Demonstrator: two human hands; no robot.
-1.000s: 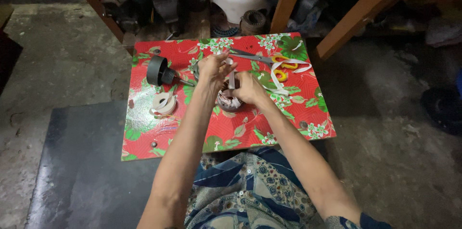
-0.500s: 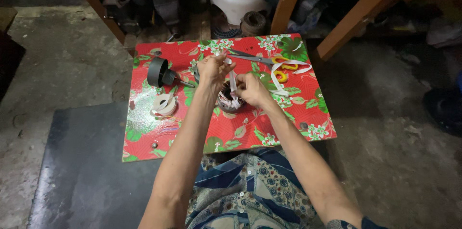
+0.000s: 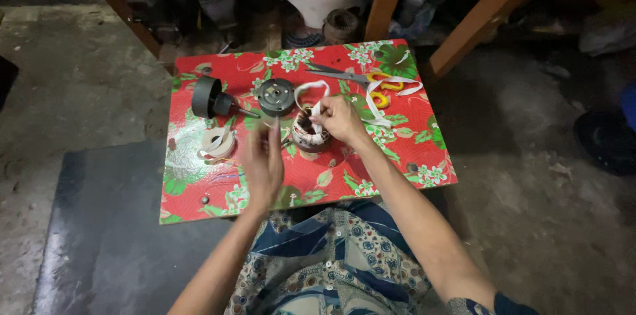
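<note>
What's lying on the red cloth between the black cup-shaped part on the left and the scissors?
In the head view, a round grey metal disc lies between the black cup-shaped part and the scissors.

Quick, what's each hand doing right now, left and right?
Left hand: blurred above the red floral board, fingers loosely open, nothing visibly held.
Right hand: closed on the white tape at the round coil.
</note>
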